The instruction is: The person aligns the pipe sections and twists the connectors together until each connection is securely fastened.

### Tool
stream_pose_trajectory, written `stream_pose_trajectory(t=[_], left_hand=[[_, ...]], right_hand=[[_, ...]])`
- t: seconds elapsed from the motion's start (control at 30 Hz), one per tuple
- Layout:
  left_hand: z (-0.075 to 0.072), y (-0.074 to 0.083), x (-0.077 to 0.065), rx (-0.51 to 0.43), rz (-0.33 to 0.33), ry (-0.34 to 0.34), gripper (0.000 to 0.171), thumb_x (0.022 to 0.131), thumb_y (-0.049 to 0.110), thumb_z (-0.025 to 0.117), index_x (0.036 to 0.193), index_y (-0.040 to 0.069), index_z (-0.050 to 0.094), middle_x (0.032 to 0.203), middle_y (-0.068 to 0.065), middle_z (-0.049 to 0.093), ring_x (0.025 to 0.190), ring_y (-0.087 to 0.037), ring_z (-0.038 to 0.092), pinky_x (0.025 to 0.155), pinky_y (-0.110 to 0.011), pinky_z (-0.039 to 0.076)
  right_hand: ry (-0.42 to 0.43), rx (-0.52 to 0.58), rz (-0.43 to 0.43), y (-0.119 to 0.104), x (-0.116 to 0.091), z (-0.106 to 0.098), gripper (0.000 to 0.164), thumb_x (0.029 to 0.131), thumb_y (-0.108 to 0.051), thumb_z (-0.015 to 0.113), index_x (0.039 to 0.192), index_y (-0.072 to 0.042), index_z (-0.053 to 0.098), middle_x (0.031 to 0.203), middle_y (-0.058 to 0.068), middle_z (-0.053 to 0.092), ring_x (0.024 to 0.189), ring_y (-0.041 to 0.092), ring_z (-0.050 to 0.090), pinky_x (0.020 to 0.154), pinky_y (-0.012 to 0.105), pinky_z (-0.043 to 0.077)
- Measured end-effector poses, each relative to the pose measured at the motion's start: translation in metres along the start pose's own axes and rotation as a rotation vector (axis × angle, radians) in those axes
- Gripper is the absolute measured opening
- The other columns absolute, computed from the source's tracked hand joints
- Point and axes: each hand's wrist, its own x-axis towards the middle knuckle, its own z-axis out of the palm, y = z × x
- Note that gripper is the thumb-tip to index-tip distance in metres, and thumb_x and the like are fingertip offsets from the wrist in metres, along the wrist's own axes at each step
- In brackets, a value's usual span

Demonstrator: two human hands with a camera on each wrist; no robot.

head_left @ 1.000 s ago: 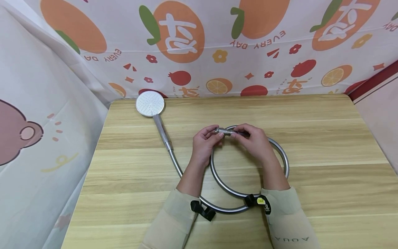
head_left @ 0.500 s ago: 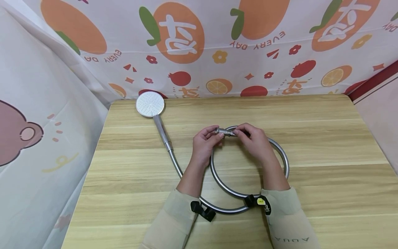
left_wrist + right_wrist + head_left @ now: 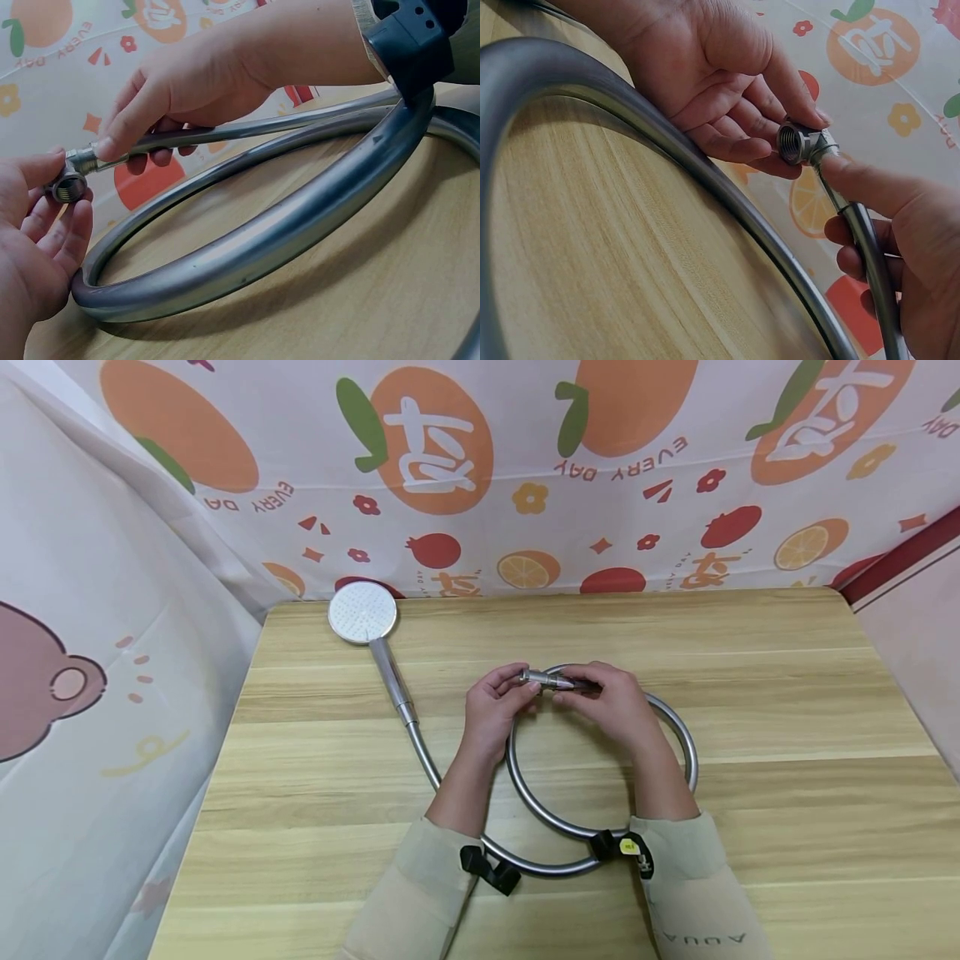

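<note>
Left wrist view, threaded metal fitting (image 3: 79, 164), glossy looped hose (image 3: 247, 251)

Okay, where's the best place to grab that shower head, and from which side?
Take the shower head by mid-handle, probably from above and crosswise. The handle is long and slim, and table shows on both sides. The round spray face is broader, so likely harder to wrap; the hose leaves the handle's other end.

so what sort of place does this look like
Probably a curtained-off workspace rather than a bathroom: a fruit-print cloth hangs behind a wood-grain table, and a handheld shower head lies on that table.
</note>
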Motion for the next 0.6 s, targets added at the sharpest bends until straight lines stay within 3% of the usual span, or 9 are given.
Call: stream_pose_trajectory(t=[0.13, 0.33, 0.6], left_hand=[[0.0, -0.0004, -0.0003, 0.003, 0.0, 0.005, 0.041, 0.083, -0.008, 0.071, 0.122, -0.011, 0.059, 0.089, 0.003, 0.071, 0.075, -0.008, 0.067, 0.061, -0.022, 0.059], [0.0003, -0.0003, -0.0005, 0.005, 0.005, 0.005, 0.04, 0.084, -0.008, 0.071, 0.122, -0.011, 0.059, 0.089, 0.003, 0.071, 0.074, -0.009, 0.067, 0.061, -0.022, 0.059], [0.0, -0.0008, -0.0003, 0.004, 0.007, 0.003, 0.041, 0.084, -0.008, 0.07, 0.123, -0.012, 0.058, 0.088, 0.004, 0.071, 0.074, -0.007, 0.067, 0.061, -0.021, 0.059]], right_hand=[[0.01, -0.018, -0.025, 0.0002, -0.0002, 0.0004, 0.031, 0.087, -0.029, 0.076, 0.116, -0.019, 0.073, 0.102, -0.001, 0.069, 0.091, 0.016, 0.062, 0.081, 0.035, 0.054], [0.011, -0.018, -0.021, 0.001, -0.0004, 0.0004, 0.031, 0.09, -0.037, 0.07, 0.117, -0.02, 0.072, 0.107, -0.002, 0.07, 0.098, 0.017, 0.062, 0.087, 0.038, 0.053], [0.022, 0.002, -0.038, 0.0025, -0.0006, 0.0006, 0.029, 0.095, -0.035, 0.065, 0.117, -0.018, 0.073, 0.107, -0.002, 0.071, 0.101, 0.017, 0.063, 0.089, 0.04, 0.053]])
